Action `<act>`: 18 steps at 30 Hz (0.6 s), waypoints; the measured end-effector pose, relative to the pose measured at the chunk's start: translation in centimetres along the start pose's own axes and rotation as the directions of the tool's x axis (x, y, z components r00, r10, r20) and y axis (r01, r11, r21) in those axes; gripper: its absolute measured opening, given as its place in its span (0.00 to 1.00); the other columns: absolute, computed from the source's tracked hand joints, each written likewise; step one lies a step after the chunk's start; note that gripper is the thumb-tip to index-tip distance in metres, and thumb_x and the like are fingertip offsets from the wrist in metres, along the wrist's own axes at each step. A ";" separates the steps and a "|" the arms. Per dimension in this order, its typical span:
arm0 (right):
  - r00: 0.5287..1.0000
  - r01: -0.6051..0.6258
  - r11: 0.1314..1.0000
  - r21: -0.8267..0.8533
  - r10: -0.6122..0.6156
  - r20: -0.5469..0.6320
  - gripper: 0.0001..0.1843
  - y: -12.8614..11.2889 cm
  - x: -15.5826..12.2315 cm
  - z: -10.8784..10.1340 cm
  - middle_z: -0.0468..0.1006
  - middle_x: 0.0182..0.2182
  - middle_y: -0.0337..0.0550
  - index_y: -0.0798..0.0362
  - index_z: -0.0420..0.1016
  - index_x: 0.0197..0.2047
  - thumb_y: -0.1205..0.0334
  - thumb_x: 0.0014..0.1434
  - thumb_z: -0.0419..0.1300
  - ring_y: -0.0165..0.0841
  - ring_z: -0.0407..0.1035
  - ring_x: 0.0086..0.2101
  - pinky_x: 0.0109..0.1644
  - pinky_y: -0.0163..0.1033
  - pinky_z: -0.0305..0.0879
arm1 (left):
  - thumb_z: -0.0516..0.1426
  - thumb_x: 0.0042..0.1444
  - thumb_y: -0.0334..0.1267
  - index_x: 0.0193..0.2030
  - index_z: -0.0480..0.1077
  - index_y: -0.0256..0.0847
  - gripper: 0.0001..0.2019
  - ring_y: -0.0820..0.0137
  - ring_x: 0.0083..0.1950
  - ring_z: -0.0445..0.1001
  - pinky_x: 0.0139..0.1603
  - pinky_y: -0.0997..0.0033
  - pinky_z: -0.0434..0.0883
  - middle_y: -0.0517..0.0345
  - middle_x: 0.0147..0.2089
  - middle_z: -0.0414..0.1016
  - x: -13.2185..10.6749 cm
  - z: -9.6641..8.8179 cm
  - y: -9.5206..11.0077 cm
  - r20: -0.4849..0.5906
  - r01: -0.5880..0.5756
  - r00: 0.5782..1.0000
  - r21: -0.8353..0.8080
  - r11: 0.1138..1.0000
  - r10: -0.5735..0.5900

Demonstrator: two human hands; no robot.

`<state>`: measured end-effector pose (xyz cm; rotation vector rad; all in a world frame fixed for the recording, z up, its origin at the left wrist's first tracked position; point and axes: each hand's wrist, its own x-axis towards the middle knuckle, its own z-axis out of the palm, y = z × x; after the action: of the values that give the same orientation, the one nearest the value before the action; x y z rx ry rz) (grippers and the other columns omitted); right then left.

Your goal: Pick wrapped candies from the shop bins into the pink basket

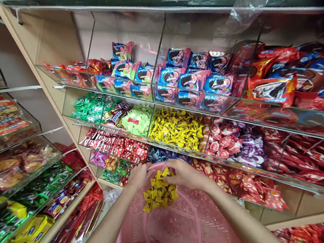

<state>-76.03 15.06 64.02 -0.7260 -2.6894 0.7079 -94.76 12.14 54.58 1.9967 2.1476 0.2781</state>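
The small yellow foil-like wrapped candies with dark print point(159, 197) appear as one loose cluster, shiny, with pointed wrapper ends and slightly blurred. They lie within the outline of the round pink plastic mesh basket point(206, 208), at its far side, directly below the right hand point(180, 174). Whether they rest on the basket wall or are clear of it cannot be determined.

The left hand point(140, 176) has its fingers closed over the far rim. The right hand's fingers are bent and partly spread, the tips at the top of the cluster; whether they grip any candy cannot be told.

Count: one basket; one cluster of yellow candies, pieces overlapping too much to number. The wood-sided shelf unit point(23, 46) holds one heap of matching yellow-wrapped sweets point(176, 129), likewise uncountable. Left of it is one heap of pale green wrapped sweets point(136, 122) bearing one small red packet point(133, 121). Above, the blue-and-pink cookie packets point(194, 79) number at least nine in their compartment; the blue-and-green cookie packets point(126, 69) to their left, at least six.
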 end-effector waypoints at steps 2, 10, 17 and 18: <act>0.998 -0.047 0.993 -0.107 0.050 0.026 0.09 2.0 0.0 2.5 0.74 0.34 0.40 0.52 0.73 0.38 0.65 0.51 0.59 0.32 0.66 0.34 0.37 0.35 0.60 | 0.45 0.58 0.50 0.50 0.66 0.46 0.19 0.61 0.45 0.73 0.40 0.69 0.64 0.50 0.42 0.75 0.0 0.1 0.1 0.001 0.002 1.000 -0.001 1.000 -0.002; 0.989 -0.099 0.959 -0.264 0.124 0.081 0.07 5.0 -2.3 3.0 0.72 0.37 0.44 0.53 0.70 0.37 0.63 0.54 0.56 0.35 0.66 0.38 0.41 0.38 0.61 | 0.44 0.58 0.52 0.50 0.66 0.47 0.20 0.62 0.45 0.73 0.40 0.71 0.64 0.51 0.42 0.76 -0.4 -0.1 0.1 0.010 0.016 1.000 -0.032 0.999 -0.016; 0.986 0.057 0.912 -0.407 0.012 0.167 0.10 4.0 -3.4 4.8 0.70 0.42 0.44 0.51 0.68 0.42 0.66 0.56 0.55 0.35 0.66 0.42 0.41 0.37 0.62 | 0.44 0.59 0.51 0.46 0.68 0.46 0.18 0.61 0.43 0.73 0.38 0.69 0.65 0.51 0.40 0.76 -0.6 -0.4 0.6 0.004 -0.007 1.000 -0.017 1.000 0.007; 0.984 0.098 0.897 -0.431 -0.022 0.177 0.09 3.8 -3.3 5.2 0.70 0.42 0.44 0.50 0.68 0.42 0.66 0.56 0.54 0.36 0.65 0.43 0.42 0.38 0.62 | 0.44 0.59 0.51 0.45 0.68 0.46 0.18 0.61 0.43 0.73 0.38 0.69 0.65 0.51 0.40 0.76 -0.6 -0.4 0.7 0.005 -0.006 1.000 -0.016 1.000 0.006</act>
<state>-73.65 14.18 57.22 -0.7015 -3.0531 0.1417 -94.15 11.54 55.14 1.9934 2.1297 0.2896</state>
